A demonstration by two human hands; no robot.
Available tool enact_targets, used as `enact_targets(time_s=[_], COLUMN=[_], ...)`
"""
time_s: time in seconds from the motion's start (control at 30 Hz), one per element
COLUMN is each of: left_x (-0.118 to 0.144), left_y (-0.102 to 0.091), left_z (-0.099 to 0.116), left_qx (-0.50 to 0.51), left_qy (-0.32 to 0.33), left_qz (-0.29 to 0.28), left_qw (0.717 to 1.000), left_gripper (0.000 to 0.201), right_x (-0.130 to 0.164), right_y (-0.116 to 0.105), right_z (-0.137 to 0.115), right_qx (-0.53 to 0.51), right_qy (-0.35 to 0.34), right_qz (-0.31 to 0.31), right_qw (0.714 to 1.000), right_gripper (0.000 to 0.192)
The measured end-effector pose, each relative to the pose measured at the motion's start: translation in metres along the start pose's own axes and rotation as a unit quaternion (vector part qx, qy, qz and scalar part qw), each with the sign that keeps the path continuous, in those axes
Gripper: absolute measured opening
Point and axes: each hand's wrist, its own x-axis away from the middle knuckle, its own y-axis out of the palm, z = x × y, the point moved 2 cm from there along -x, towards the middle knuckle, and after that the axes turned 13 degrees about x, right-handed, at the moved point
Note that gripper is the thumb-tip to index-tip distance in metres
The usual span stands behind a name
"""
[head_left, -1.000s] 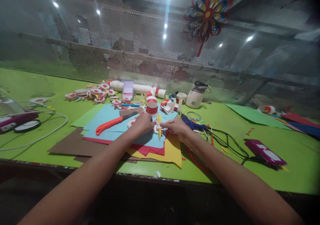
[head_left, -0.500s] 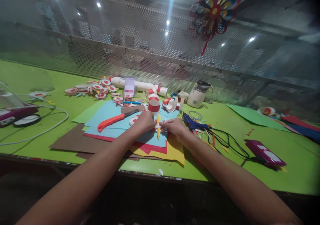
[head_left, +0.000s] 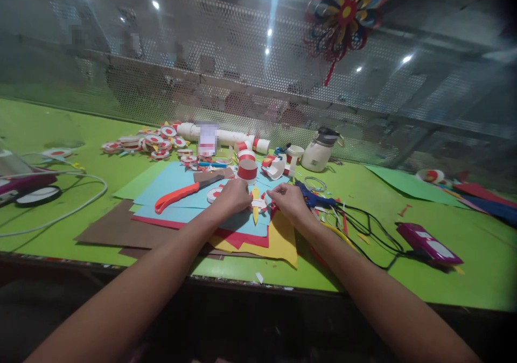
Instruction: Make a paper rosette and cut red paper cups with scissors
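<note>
Left hand (head_left: 233, 196) fingers curled, pressing down on a small red-and-white paper disc (head_left: 257, 206) with a yellow paper strip (head_left: 255, 204) across it; right hand (head_left: 288, 200) fingers bent, fingertips at the disc's right edge, whether it actually pinches the paper cannot be told; disc lies on the blue paper sheet (head_left: 169, 188) between the two hands; blue sheet tops a stack with red sheet (head_left: 238, 239), yellow sheet (head_left: 280, 242) and brown sheet (head_left: 117, 228) beneath; red-and-white paper cup (head_left: 246, 171) upside down just behind the left hand; orange-handled knife (head_left: 183, 192) on the blue sheet to the left; blue glue gun (head_left: 311, 197) just right of the right hand, black cable (head_left: 367, 234) trailing from it; purple device (head_left: 428, 243) further right; pile of finished red-white discs (head_left: 145, 143) at back left; white jug (head_left: 319, 152) at back; all on green table (head_left: 464, 277); paper pinwheel (head_left: 343, 13) hanging on mesh wall above.
</note>
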Motion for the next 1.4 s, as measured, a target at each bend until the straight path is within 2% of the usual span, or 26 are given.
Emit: enact_targets(time_s=[0.13, 0.27, 0.43, 0.57, 0.7, 0.77, 0.83, 0.87, 0.9, 1.0, 1.13, 1.27, 1.4], left_x=[0.003, 0.007, 0.007, 0.005, 0.007, 0.01, 0.012, 0.013, 0.013, 0.012, 0.01, 0.009, 0.009], left_y=[-0.004, -0.01, -0.018, -0.023, -0.026, -0.025, -0.024, -0.023, -0.023, -0.022, -0.023, -0.028, -0.033], left_z=[0.005, 0.011, 0.012, 0.01, 0.011, 0.012, 0.013, 0.013, 0.012, 0.01, 0.007, 0.008, 0.009], left_qx=[0.002, 0.021, 0.078, 0.178, 0.31, 0.423, 0.529, 0.562, 0.575, 0.585, 0.592, 0.605, 0.621], left_qy=[0.003, 0.014, 0.004, -0.017, -0.031, -0.06, -0.096, -0.107, -0.111, -0.11, -0.12, -0.098, -0.094], left_qz=[0.011, 0.026, 0.046, 0.03, -0.032, -0.083, -0.128, -0.144, -0.152, -0.147, -0.111, -0.088, -0.055], left_qw=[1.0, 0.999, 0.996, 0.983, 0.95, 0.901, 0.833, 0.808, 0.796, 0.79, 0.789, 0.785, 0.776], left_gripper=[0.013, 0.011, 0.008, 0.012, 0.027, 0.029, 0.029, 0.028, 0.027, 0.019, 0.01, 0.011, 0.015], right_x=[-0.004, 0.002, 0.008, 0.009, 0.01, 0.011, 0.012, 0.013, 0.013, 0.015, 0.021, 0.03, 0.038], right_y=[0.003, 0.003, -0.001, -0.007, -0.014, -0.017, -0.017, -0.017, -0.017, -0.016, -0.016, -0.018, -0.015], right_z=[0.008, 0.0, -0.007, -0.008, -0.009, -0.01, -0.012, -0.012, -0.013, -0.014, -0.016, -0.021, -0.028], right_qx=[-0.034, -0.101, -0.197, -0.263, -0.309, -0.325, -0.338, -0.343, -0.349, -0.363, -0.376, -0.356, -0.335], right_qy=[0.014, 0.038, 0.072, 0.091, 0.091, 0.09, 0.087, 0.084, 0.081, 0.073, 0.073, 0.081, 0.043], right_qz=[-0.065, -0.128, -0.149, -0.159, -0.158, -0.154, -0.149, -0.147, -0.147, -0.147, -0.166, -0.191, -0.219], right_qw=[0.997, 0.986, 0.966, 0.947, 0.933, 0.929, 0.925, 0.924, 0.922, 0.917, 0.909, 0.911, 0.915], right_gripper=[0.021, 0.022, 0.018, 0.017, 0.02, 0.021, 0.021, 0.022, 0.023, 0.027, 0.035, 0.043, 0.044])
